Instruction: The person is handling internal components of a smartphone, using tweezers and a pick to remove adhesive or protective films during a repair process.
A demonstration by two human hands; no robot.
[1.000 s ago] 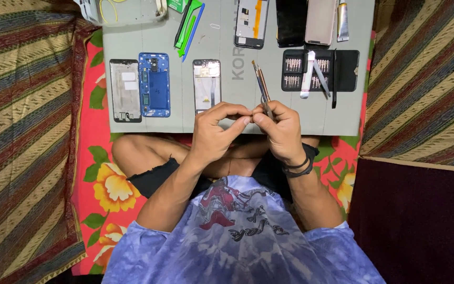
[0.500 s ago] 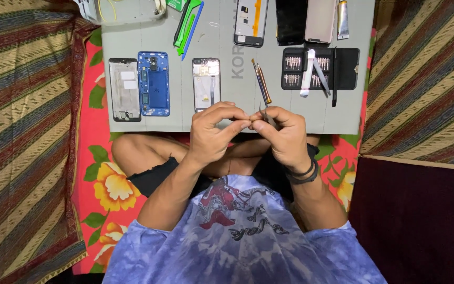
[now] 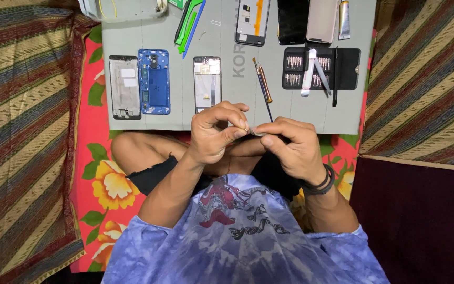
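Note:
Both hands meet just over the near edge of a grey work mat (image 3: 222,37). My left hand (image 3: 214,137) and my right hand (image 3: 292,150) pinch one tiny silvery part (image 3: 255,131) between thumbs and fingertips. What the part is cannot be made out. A dark band circles my right wrist. Two thin screwdrivers (image 3: 262,87) lie on the mat just beyond my fingers, not touching them.
On the mat lie a black phone frame (image 3: 124,87), a blue phone body (image 3: 154,81), a middle frame (image 3: 207,84), a black bit case (image 3: 321,68), green pry tools (image 3: 189,21), a screen part (image 3: 252,21), a black phone (image 3: 292,21) and a pink cover (image 3: 322,21). Striped cloth lies on both sides.
My hands have slid slightly toward my body and the fingertips have drawn closer together around the small part. The things on the mat have not moved.

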